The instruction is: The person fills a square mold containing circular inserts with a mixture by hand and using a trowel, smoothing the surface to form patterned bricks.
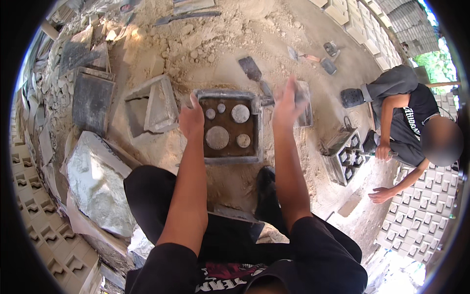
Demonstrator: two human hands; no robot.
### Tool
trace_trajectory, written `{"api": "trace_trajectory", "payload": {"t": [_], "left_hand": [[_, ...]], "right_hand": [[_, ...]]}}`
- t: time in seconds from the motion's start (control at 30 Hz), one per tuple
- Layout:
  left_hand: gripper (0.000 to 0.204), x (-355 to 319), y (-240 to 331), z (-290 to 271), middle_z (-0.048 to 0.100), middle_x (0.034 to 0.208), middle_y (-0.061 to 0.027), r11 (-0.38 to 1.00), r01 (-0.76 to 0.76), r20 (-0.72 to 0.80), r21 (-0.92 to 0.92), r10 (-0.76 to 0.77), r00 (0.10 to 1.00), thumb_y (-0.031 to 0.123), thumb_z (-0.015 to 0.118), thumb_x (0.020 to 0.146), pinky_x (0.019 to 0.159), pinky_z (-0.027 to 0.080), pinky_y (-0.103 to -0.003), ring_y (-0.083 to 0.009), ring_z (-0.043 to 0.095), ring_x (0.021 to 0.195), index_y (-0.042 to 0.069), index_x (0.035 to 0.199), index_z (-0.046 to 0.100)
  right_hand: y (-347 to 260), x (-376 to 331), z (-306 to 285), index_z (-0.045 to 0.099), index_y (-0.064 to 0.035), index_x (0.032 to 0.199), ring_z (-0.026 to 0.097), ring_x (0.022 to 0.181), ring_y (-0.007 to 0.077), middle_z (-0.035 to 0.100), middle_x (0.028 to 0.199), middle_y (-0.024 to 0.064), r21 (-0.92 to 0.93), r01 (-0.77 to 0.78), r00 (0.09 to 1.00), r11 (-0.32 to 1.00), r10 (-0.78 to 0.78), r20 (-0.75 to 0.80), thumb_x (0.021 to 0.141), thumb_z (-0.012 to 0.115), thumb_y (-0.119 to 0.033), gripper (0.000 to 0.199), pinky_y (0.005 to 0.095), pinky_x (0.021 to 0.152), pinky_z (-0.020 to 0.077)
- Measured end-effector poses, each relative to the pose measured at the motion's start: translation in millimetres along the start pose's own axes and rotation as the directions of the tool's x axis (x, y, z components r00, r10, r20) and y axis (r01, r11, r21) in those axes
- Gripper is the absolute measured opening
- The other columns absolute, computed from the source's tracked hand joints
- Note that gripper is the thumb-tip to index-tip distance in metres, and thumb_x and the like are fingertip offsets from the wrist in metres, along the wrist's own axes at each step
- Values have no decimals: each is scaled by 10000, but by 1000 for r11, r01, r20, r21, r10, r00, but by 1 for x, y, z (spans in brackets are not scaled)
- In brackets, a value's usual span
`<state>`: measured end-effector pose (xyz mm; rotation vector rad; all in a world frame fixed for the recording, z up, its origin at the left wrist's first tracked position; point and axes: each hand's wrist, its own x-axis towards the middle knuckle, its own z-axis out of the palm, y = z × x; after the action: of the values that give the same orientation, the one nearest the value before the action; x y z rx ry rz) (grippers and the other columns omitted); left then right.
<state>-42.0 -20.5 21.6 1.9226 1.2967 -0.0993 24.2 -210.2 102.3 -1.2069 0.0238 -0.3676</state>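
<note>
Between my arms lies a square metal mould frame point(227, 160), with a brown earthy fill inside it. Several round pale discs of different sizes are set in the fill; the largest disc point(217, 137) sits at the lower left. My left hand point(191, 118) is beside the frame's left wall, one finger pointing up along it and the others partly hidden; I see nothing held. Off the frame's right side, my right hand point(290, 104) is raised with fingers stretched out, blurred by motion and holding nothing visible. Behind it lies a flat grey plate point(305, 109), partly covered.
A trowel point(250, 68) and a brush-like tool point(328, 65) lie beyond the frame. Left are an open box-like mould point(169, 105), dark boards point(93, 104) and a pale sack point(98, 181). At right a person point(409, 115) works by a patterned block mould point(348, 159).
</note>
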Motion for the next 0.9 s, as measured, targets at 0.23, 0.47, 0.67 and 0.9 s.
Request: {"api": "trace_trajectory", "payload": {"t": [0.23,0.47,0.67,0.9], "left_hand": [[840,2,-1,2,631,1225,-249,1000,30,-24,6,-30,999,695,323,933,992,455,-506,-404,588,1166,-24,1255,613],[848,5,-3,1,636,1212,-252,999,37,30,-12,-37,999,702,312,932,989,455,-505,-403,592,1157,-29,1217,635],[863,3,-1,0,641,1198,-253,1000,27,44,-2,-27,999,703,301,935,981,455,-504,-405,599,1140,-46,1186,647],[865,2,-2,0,644,1191,-255,1000,25,41,18,-26,999,697,292,941,958,469,-507,-407,608,1122,-54,1178,651]], "right_hand": [[0,9,-1,452,-77,912,379,455,92,423,562,-18,-5,-18,999,1000,18,-51,980,578,-172,172,272,439,320],[-5,1,2,389,-122,679,351,466,83,387,534,-27,-179,-16,998,984,25,49,995,560,-237,377,272,457,272],[1,0,0,344,-132,591,334,444,67,386,514,-36,-401,-46,984,915,111,140,1003,533,-186,456,272,439,262],[-3,0,2,371,-139,623,348,454,75,377,517,-38,-443,-62,994,895,97,57,1004,545,-235,430,256,451,275]]}}
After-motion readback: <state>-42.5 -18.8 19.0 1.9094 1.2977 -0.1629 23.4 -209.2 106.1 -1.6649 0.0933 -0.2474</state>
